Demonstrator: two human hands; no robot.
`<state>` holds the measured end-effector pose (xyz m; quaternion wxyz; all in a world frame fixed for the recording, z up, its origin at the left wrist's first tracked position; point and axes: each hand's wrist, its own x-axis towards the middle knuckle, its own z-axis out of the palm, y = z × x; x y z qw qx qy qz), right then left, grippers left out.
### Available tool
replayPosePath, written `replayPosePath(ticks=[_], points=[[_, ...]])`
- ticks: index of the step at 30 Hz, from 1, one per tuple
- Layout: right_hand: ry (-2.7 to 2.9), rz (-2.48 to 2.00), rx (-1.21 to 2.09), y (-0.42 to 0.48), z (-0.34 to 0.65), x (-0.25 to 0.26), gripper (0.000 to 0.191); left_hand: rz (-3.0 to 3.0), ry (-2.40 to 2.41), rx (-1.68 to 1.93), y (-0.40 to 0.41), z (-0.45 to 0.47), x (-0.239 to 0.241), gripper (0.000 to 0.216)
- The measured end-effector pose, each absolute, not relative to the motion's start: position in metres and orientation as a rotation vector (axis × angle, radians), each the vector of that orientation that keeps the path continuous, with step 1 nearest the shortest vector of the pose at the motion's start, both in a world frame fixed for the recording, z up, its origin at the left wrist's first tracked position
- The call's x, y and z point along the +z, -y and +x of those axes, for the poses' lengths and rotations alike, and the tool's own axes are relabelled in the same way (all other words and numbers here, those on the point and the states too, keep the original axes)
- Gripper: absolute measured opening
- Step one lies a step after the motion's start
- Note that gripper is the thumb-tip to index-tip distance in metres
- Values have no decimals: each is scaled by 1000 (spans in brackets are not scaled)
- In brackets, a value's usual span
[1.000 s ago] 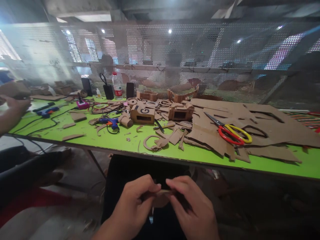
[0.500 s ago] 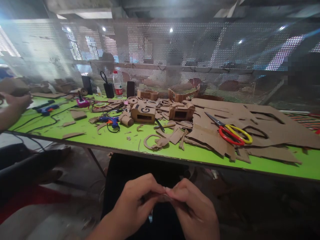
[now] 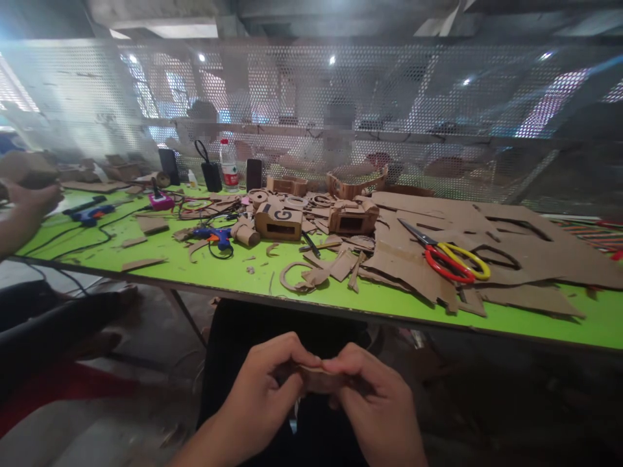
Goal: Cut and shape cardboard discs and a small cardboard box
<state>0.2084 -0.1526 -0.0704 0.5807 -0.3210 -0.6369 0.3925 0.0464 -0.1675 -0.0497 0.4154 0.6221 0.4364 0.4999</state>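
Observation:
Low in front of my lap, my left hand [image 3: 270,383] and my right hand [image 3: 372,395] pinch a small piece of cardboard [image 3: 321,381] between them, one at each end. Its thin upper edge shows under the fingertips; the fingers cover much of the rest. On the table edge beyond lie a cardboard ring [image 3: 292,277] and cardboard scraps [image 3: 343,264]. Behind these stand two box-shaped cardboard models, one marked with a letter G [image 3: 278,224] and a plain one [image 3: 353,217].
Scissors [image 3: 450,261] with red and yellow handles lie on cut cardboard sheets [image 3: 487,227] at right. A blue glue gun [image 3: 217,237], a water bottle [image 3: 228,165] and a phone [image 3: 254,175] are on the green table [image 3: 233,275]. Another person's hand [image 3: 32,201] holds a cardboard piece at left.
The cardboard between my fingers has tilted, so more of its face and edge shows. Both my hands have shifted slightly, still pinching it. The tabletop things look unmoved.

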Motion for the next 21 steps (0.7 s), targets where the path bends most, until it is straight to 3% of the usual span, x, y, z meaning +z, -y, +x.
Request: replayPosePath(ticks=[1,5,8,12,16,21], points=[[1391,-746,990,153,206,-73,20,1482,-1058,1230,167,47,-48,7],[1205,-796,1219,152,198,-82,12,1255,-1052,1216,163,47,-47,30],[1398,-883,1179,151,200,-81,22,1266,-1230,1301,159,45,-48,38],[1530,-905,1092,154,200,-75,50,1312,-1248,1296,158,46,-44,40],[1257,-926,1346,154,189,-74,53,1256,-1130,1323,159,50,-40,46],[1174,-576,1701,143,182,-80,52,1143,-1015,1185,156,46,-40,49]])
